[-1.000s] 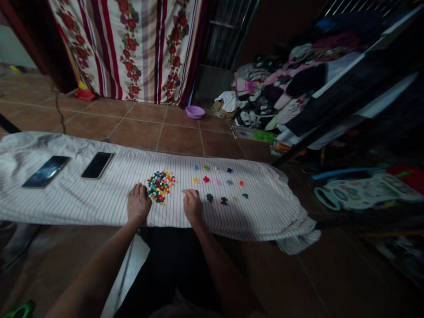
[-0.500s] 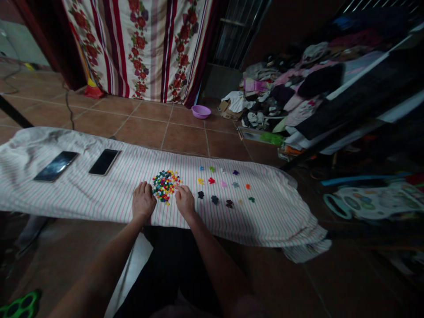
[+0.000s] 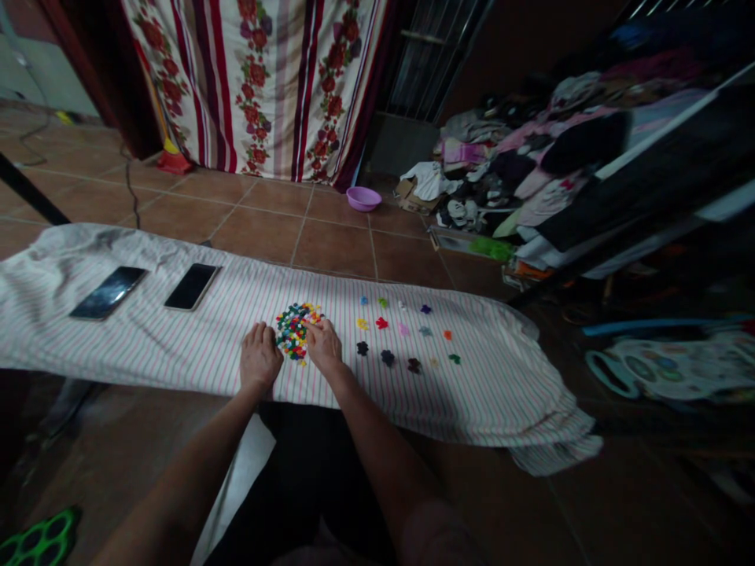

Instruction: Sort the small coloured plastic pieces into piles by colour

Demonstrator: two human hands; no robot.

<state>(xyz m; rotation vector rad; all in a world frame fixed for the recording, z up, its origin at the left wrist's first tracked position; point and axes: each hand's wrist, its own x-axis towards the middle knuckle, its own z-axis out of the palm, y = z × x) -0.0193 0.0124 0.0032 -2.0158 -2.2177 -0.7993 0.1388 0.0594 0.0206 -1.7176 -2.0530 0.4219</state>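
Observation:
A round pile of small multicoloured pieces (image 3: 291, 332), too small to name exactly, lies on a striped cloth (image 3: 224, 346). My left hand (image 3: 260, 355) rests palm down at the pile's left edge, its fingers lying on the cloth and holding nothing I can see. Over the right side of the pile is my right hand (image 3: 324, 344), with index finger reaching among the pieces and the other fingers drawn in. Whatever is at its fingertips is hidden. To the right sit small single-colour clusters, among them a red cluster (image 3: 382, 323), a black cluster (image 3: 362, 348) and an orange cluster (image 3: 447, 335).
Two dark-screened phones, a left phone (image 3: 108, 293) and a right phone (image 3: 192, 286), lie on the cloth's left part. Beyond, a purple basin (image 3: 364, 199) stands on the tiled floor before a flowered curtain (image 3: 283, 94). Heaped clothes (image 3: 531, 157) fill the right background.
My right hand has moved slightly left, further over the pile, with its index finger now stretched into the pieces. The left hand stays beside the pile. The whole view has shifted a little.

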